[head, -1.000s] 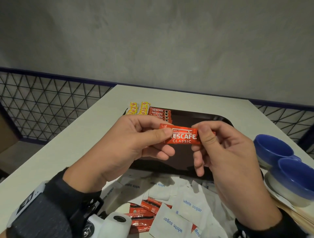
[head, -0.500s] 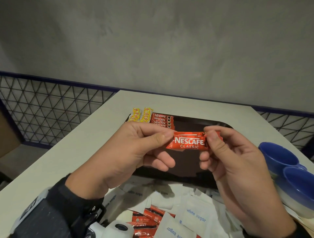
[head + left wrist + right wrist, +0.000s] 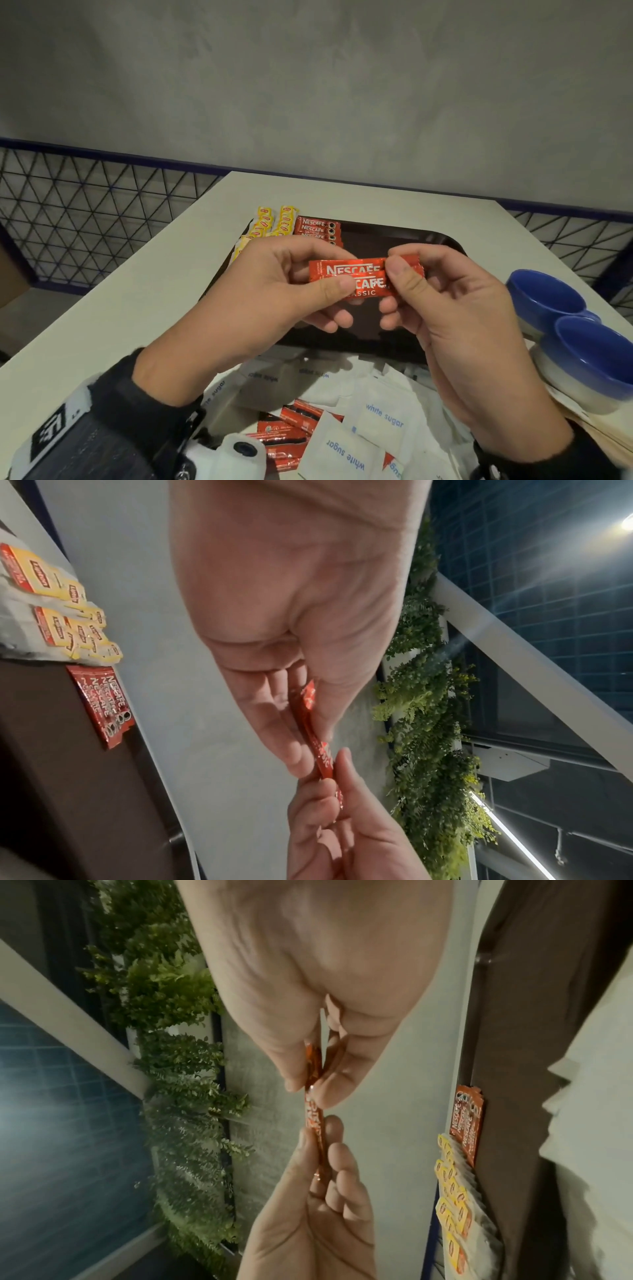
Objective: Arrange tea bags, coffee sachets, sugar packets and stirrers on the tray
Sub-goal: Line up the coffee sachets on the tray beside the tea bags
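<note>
Both hands are raised above the tray, each pinching the same pair of red coffee sachets. Left hand grips the sachets' left end, thumb on the near face and fingers curled behind; right hand grips the right end the same way, thumb in front. The two sachets overlap, one a little farther and to the left of the other, both lying level with their printed faces toward the person. Seen from the left wrist, the sachets appear edge-on, squeezed between that hand's thumb and fingers, with the other hand's fingertips meeting them at the opposite end. The right wrist view shows the same thin red edge caught between both hands.

On the dark tray's far left corner lies a neat stack of red coffee sachets, and just left of it two rows of yellow tea bags. Near the person, off the tray, a loose heap of white sugar packets covers the pale table, with more red sachets mixed in. Two blue cups stand to the right, touching each other.
</note>
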